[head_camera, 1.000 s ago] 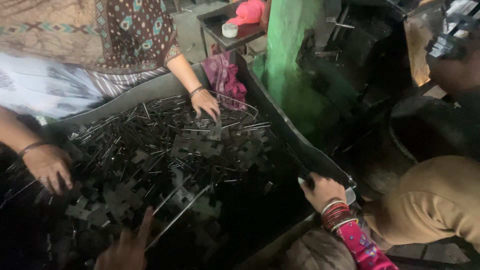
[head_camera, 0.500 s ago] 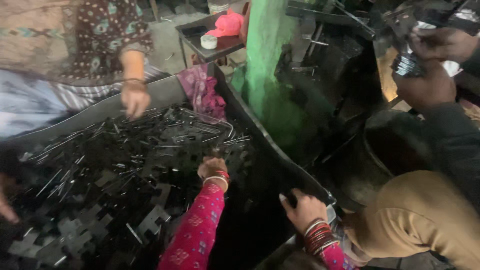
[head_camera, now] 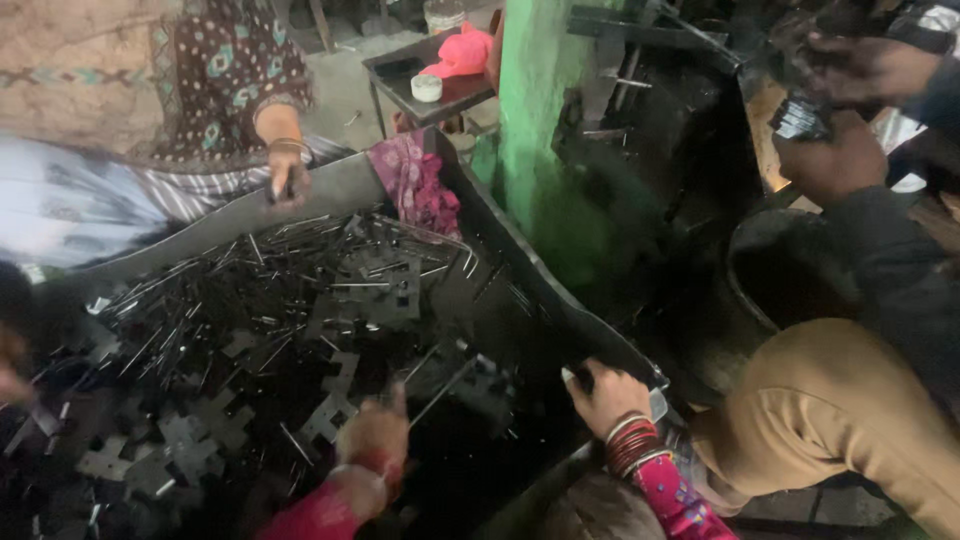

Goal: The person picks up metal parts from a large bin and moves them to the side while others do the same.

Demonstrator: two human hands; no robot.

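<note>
Here is a big dark metal tray (head_camera: 330,195), and it is heaped with thin metal rods (head_camera: 200,300) and flat cross-shaped metal plates (head_camera: 200,445). Everything gets placed off that tray.

The left hand (head_camera: 375,435), in a pink-red sleeve with bangles, sits inside the tray toward its near edge, right on top of the heap. Its fingers curl loosely around one thin rod (head_camera: 445,385), which slants up and away toward the tray's right wall. The grip looks closed on it, though blur softens the fingertips.

The right hand (head_camera: 605,395), with a stack of red bangles (head_camera: 632,445) at the wrist, is at the tray's near right corner. Its fingers are bent over the rim and clamped on the edge of the tray itself.

Across the tray, at the far rim, another person's hand (head_camera: 285,180) reaches out of a patterned sleeve and rests on the wall, pinching something small and dark; I cannot tell what. A magenta cloth (head_camera: 415,180) hangs over the far right corner of the tray.

Beyond that corner stands a green pillar (head_camera: 535,130), and behind the tray a small dark surface (head_camera: 430,85) carries a pink cap (head_camera: 460,55) and a white roll of tape (head_camera: 427,88). To the right of the tray, a person in tan trousers (head_camera: 840,410) crouches close.
</note>
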